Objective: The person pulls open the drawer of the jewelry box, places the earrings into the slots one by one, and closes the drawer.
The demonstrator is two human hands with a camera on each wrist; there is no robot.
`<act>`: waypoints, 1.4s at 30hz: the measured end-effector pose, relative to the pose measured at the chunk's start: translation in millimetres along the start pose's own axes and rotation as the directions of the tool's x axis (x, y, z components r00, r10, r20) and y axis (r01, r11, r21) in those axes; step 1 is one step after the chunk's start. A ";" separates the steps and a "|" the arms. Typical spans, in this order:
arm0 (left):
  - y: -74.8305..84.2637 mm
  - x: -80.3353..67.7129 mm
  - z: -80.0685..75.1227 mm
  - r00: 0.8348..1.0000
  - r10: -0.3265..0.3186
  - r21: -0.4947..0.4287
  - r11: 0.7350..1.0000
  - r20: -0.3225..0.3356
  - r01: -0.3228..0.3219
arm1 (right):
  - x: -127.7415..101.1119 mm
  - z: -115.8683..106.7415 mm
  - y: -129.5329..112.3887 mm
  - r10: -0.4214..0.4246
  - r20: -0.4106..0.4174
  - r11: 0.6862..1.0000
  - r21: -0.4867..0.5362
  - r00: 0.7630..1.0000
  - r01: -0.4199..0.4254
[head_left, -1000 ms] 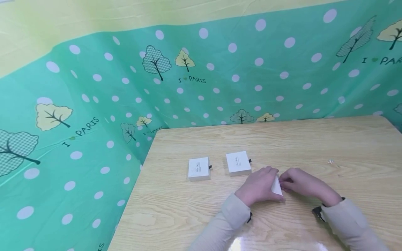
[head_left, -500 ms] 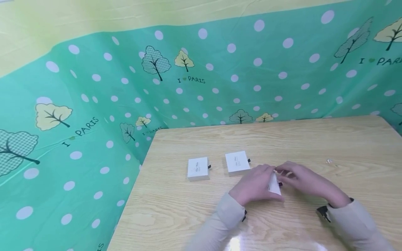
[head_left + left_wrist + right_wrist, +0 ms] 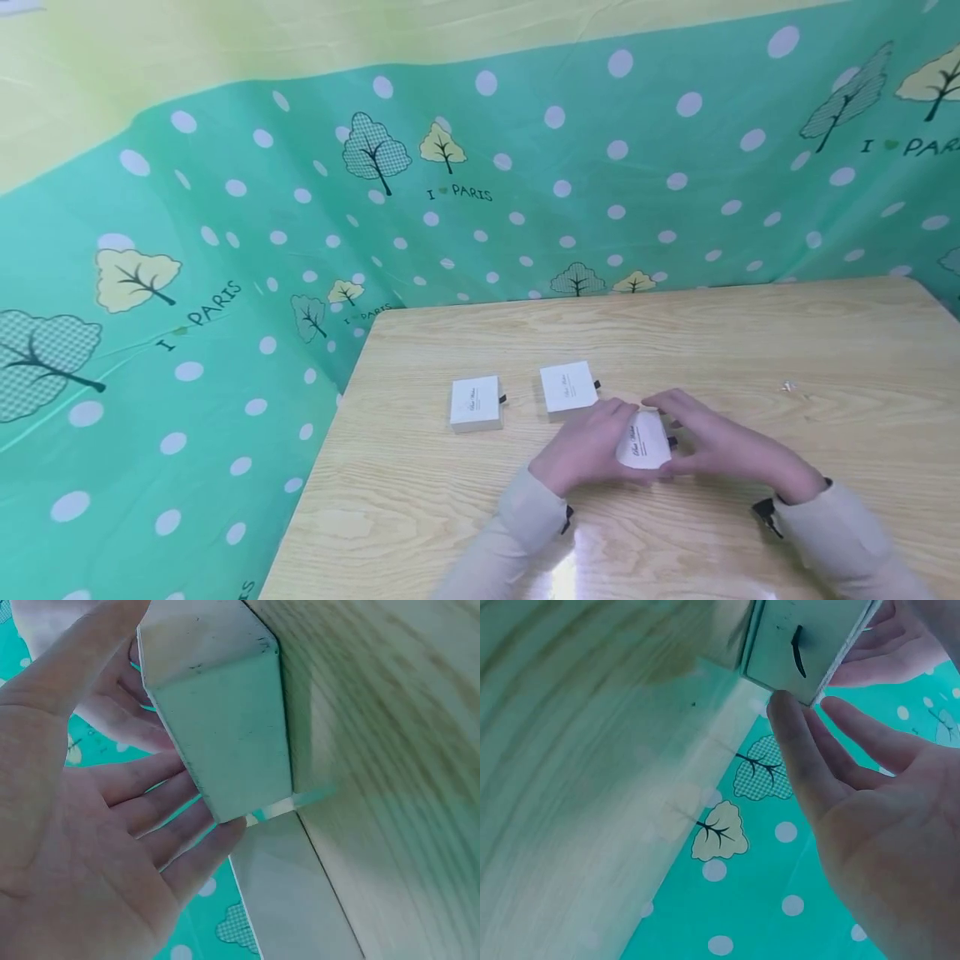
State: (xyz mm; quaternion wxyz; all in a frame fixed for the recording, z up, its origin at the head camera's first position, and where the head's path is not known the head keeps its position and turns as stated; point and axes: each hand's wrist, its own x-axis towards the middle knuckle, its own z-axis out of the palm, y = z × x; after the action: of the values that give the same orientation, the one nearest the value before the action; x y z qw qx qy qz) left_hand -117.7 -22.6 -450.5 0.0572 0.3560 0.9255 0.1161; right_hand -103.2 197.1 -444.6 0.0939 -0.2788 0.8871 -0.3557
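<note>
A small white gift box (image 3: 643,440) with dark lettering lies between both hands at the table's front right. Its black ribbon tab (image 3: 799,652) sticks out of the right end. My left hand (image 3: 588,446) holds the box from the left, thumb along the near side and fingers at the far edge. In the left wrist view those fingers are fairly straight against the side of the box. Around the right end spreads my right hand (image 3: 720,442), its long fingertips touching a corner in the right wrist view. Part of the box is covered by the left hand.
Two similar white boxes stand farther left, one (image 3: 476,403) at the left and one (image 3: 568,388) just beyond the left hand. A tiny shiny item (image 3: 787,386) lies at right. The wooden table (image 3: 390,500) meets a green dotted cloth (image 3: 480,167) behind.
The box has turned so that its lettered top faces up more, and it has shifted slightly left. My right hand's fingers have spread around its right end; the left hand moved left.
</note>
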 end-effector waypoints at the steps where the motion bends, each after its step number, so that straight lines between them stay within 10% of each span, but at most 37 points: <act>1: -0.5 -0.6 0.6 1.000 0.000 -0.001 1.000 0.001 0.000 | 0.2 0.7 0.0 -0.003 -0.001 1.000 -0.003 1.000 0.003; 20: 2.9 -0.3 -4.0 1.000 0.003 0.011 1.000 0.018 -0.004 | -0.3 -2.3 -3.8 0.031 0.014 0.999 -0.027 0.999 -0.031; 42: 14.1 37.3 -9.2 0.998 0.004 0.061 0.998 -0.066 0.000 | -3.3 -31.6 5.8 -0.012 -0.091 0.996 -0.087 0.996 0.004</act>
State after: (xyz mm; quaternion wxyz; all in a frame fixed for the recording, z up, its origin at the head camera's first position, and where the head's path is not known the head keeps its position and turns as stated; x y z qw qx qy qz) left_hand -138.0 11.0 -438.9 0.0158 0.3545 0.9296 0.0997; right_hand -114.5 220.7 -425.6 0.0397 -0.2695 0.9039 -0.3297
